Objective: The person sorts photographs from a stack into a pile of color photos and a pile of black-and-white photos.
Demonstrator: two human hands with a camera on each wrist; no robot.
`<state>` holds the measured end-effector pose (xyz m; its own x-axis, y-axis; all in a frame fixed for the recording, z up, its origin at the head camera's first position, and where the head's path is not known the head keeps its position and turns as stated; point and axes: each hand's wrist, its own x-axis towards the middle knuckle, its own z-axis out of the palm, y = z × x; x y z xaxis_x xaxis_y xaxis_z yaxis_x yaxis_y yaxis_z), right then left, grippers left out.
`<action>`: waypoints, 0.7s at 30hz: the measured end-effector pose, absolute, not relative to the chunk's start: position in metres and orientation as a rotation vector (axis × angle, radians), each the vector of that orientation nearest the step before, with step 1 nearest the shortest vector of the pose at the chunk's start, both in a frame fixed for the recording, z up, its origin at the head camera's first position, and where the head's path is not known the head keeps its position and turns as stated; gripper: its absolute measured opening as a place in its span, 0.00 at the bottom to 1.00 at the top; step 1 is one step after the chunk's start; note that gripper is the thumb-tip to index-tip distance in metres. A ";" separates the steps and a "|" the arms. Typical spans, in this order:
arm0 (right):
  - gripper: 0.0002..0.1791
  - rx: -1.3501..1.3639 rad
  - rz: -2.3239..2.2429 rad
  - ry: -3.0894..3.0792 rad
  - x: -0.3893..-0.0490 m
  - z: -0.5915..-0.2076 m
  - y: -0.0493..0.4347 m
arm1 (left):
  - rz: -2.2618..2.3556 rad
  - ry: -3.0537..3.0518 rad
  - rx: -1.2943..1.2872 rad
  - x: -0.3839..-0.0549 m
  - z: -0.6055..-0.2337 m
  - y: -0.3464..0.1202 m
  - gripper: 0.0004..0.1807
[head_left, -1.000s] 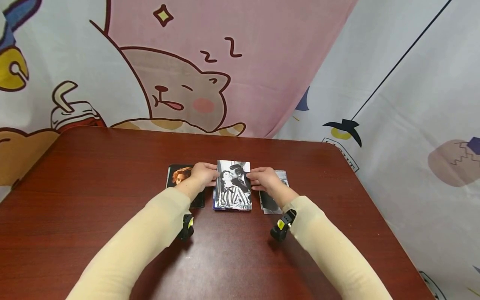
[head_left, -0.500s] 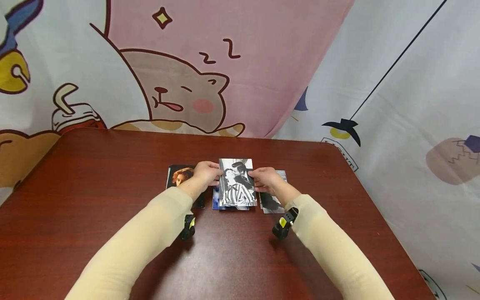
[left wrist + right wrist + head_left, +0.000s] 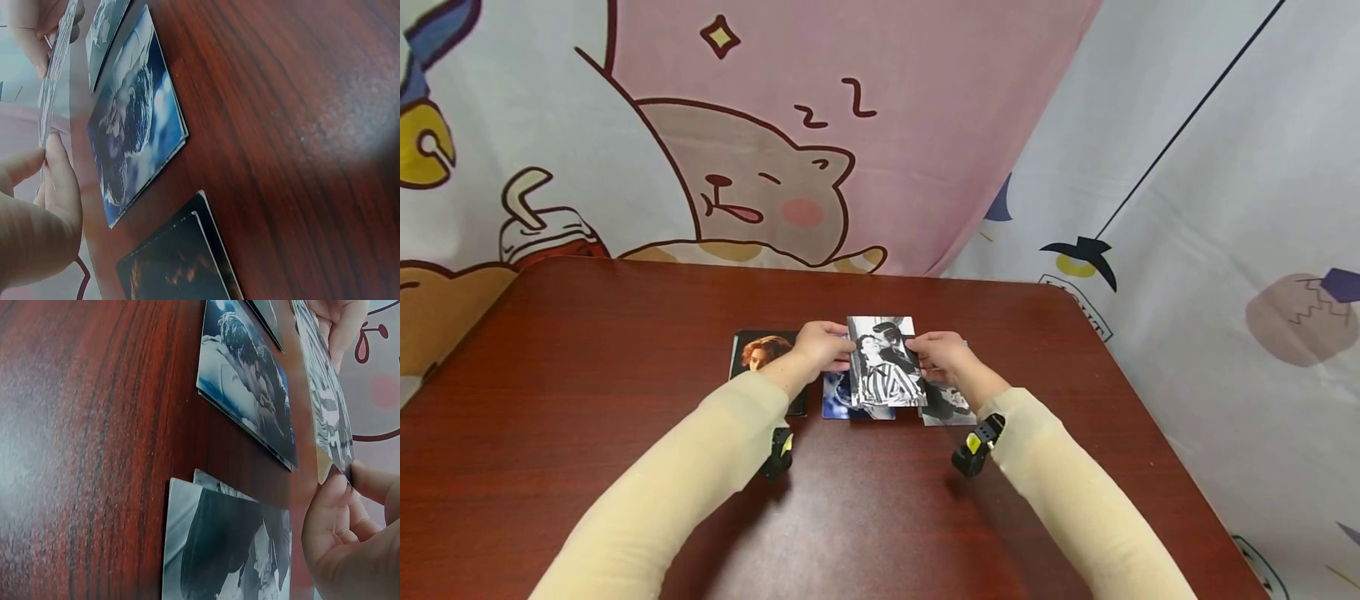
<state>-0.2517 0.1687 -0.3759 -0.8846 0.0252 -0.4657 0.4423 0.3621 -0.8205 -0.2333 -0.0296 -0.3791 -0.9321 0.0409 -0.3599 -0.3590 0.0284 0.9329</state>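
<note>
Between my two hands is a black-and-white photo card [image 3: 886, 367] of a couple, one in stripes. My left hand [image 3: 822, 346] pinches its left edge between thumb and fingers. The right hand [image 3: 946, 357] pinches the opposite edge. Both wrist views show the card raised off the table. Below it lies a small stack topped by a blue-toned photo card [image 3: 134, 119], partly covered in the head view. A stack with a dark photo card [image 3: 758, 352] on top lies to the left, partly behind my left hand. Grey photo cards [image 3: 228, 544] lie to the right, below my right hand.
The brown wooden table [image 3: 865, 517] extends around the three card stacks. Behind it hangs a cartoon-printed cloth [image 3: 925, 167]. A black wrist camera [image 3: 780, 452] hangs at my left cuff and another wrist camera [image 3: 977, 446] at my right.
Both hands have lifted the black-and-white photo card off the middle stack and shifted it to the right. More of the blue-toned card beneath now shows.
</note>
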 end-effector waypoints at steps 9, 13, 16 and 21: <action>0.12 0.400 -1.559 2.239 -0.250 -0.375 0.177 | 1.982 2.030 -0.348 -0.232 -0.375 -0.020 0.23; 0.10 0.410 -1.582 2.233 -0.251 -0.375 0.182 | 1.998 2.022 -0.353 -0.232 -0.376 -0.014 0.22; 0.09 0.411 -1.590 2.238 -0.250 -0.375 0.185 | 2.007 2.029 -0.336 -0.232 -0.377 -0.011 0.22; 0.10 0.417 -1.564 2.266 -0.250 -0.374 0.191 | 2.002 2.036 -0.318 -0.234 -0.377 -0.004 0.23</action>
